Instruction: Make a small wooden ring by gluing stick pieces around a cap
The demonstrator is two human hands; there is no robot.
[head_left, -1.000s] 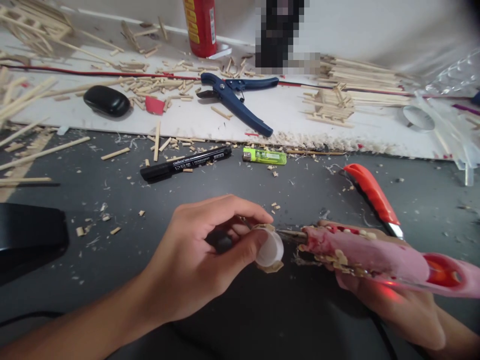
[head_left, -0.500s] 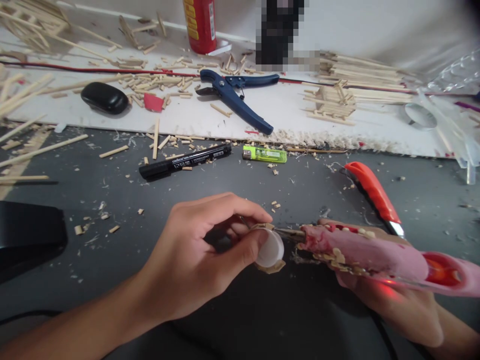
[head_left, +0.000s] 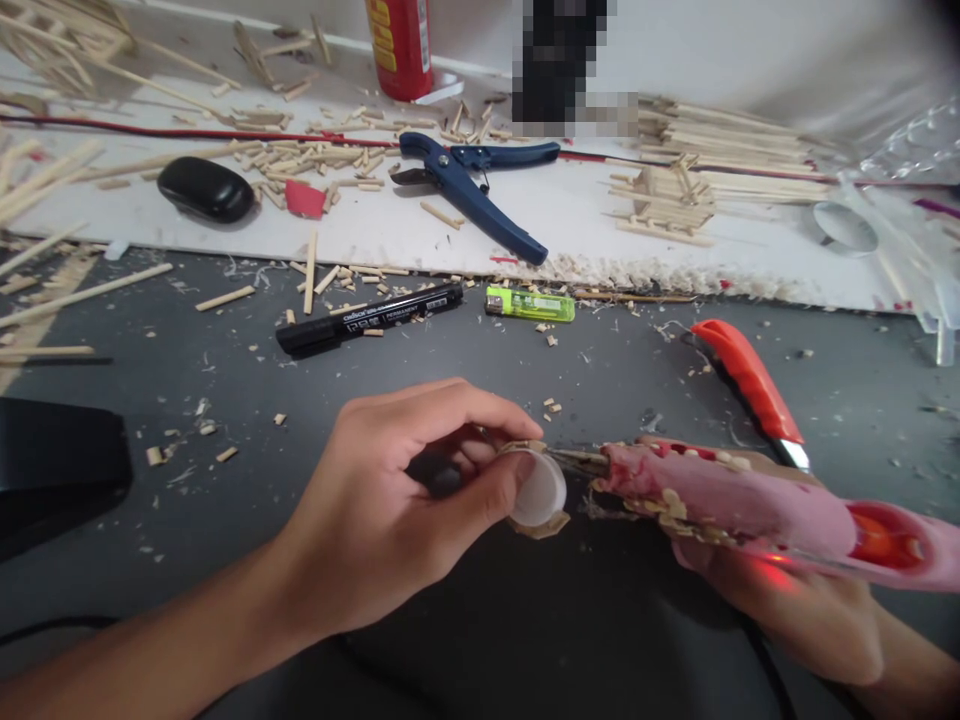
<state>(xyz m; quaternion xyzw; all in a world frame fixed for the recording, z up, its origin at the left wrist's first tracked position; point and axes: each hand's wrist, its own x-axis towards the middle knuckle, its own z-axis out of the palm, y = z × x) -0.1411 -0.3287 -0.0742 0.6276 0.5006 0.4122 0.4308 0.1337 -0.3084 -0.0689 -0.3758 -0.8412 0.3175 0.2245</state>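
Note:
Between the thumb and fingers of my left hand [head_left: 405,490] is a small white round cap [head_left: 541,492], its open side tilted toward me. Bits of tan wood or card show at the cap's upper and lower edges. My right hand [head_left: 795,600] is wrapped round a pink hot glue gun [head_left: 735,505], which is crusted with dried glue and has a red light glowing on its underside. The gun's thin nozzle points left and reaches the cap's upper right edge; whether it touches cannot be made out.
A black marker [head_left: 367,320] and a green lighter [head_left: 529,304] lie beyond my hands. An orange utility knife [head_left: 750,390] rests at the right. Blue cutters [head_left: 480,195], a black mouse [head_left: 206,189] and wooden stick pieces [head_left: 330,165] lie on the white board [head_left: 585,220].
Both hands hold nearly the same pose, with the glue gun's nozzle still at the cap. The whole view has shifted very slightly.

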